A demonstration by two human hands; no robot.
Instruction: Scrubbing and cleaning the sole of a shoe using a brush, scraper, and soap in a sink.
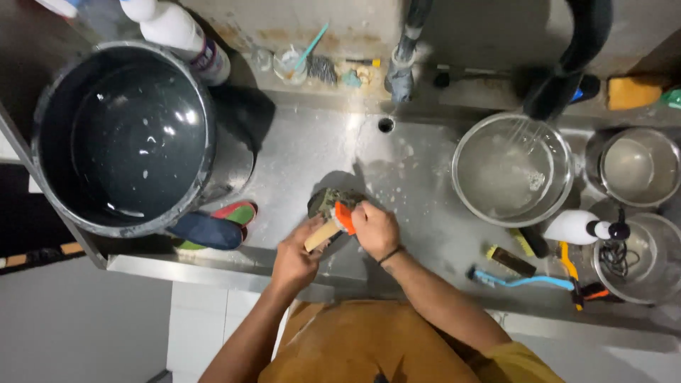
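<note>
Your left hand [294, 259] grips one dark, muddy shoe [328, 204] from below, with a tan part of it against your fingers, and holds it over the middle of the steel tabletop [305, 152]; your right hand [376, 228] is clenched around one orange-handled brush [344, 216] pressed to the shoe. Just left of you lie insoles [213, 225], one dark blue on top of at least one green and red one, tucked against the foot of one large black bucket [124, 135] that holds water and overhangs the tabletop's left edge. Between your hands and the back wall the steel is bare, down to a small drain hole [385, 125] below one tap [401, 71]. To your right stand three round metal bowls: the largest bowl [512, 170] holds cloudy water, a smaller bowl [637, 167] behind it looks wet, and a third bowl [638, 259] holds a dark cord. Near the front edge lie one blue toothbrush [521, 281], one dark brush [509, 259] and one white spray bottle [578, 227] on its side, crowding that side.
</note>
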